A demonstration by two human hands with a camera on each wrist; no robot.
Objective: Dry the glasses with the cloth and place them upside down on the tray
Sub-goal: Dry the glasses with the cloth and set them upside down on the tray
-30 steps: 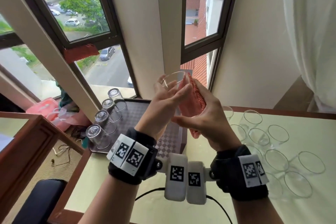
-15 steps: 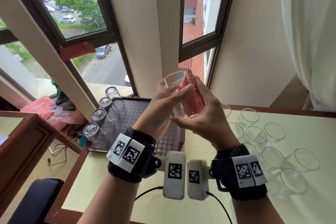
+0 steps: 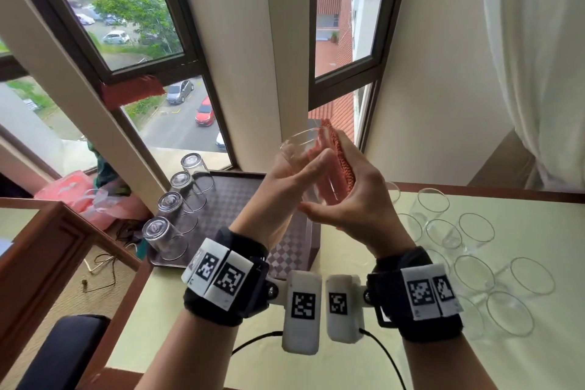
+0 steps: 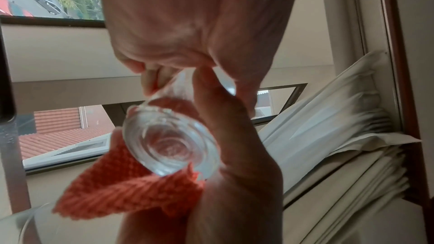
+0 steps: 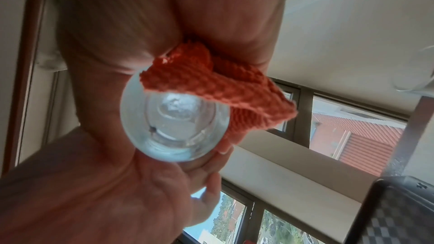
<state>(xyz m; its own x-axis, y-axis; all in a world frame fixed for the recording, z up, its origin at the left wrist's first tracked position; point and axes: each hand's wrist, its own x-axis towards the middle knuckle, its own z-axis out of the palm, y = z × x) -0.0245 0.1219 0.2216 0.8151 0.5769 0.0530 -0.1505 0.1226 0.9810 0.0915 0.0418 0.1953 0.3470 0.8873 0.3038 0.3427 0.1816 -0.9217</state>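
- The left hand [image 3: 286,190] has its fingers [image 3: 311,165] curled round the side of a clear glass [image 3: 308,165], gripping it up in the air over the desk [image 3: 221,304].
- The right hand [image 3: 354,199] has its fingers wrapped round the other side of that glass and is pressing the orange cloth [image 3: 335,158] against it.
- The glass stands mouth up, tipped a little, with its thick bottom pointing down at the wrists.
- To go on the tray it must be flipped, I think, so the mouth faces down.
- The tray [image 3: 240,199] lies below and to the left, so the left hand is the nearer one.
- Four glasses [image 3: 172,209] already stand upside down along the tray's left side.
- More glasses [image 3: 474,231] wait mouth up on the desk to the right.
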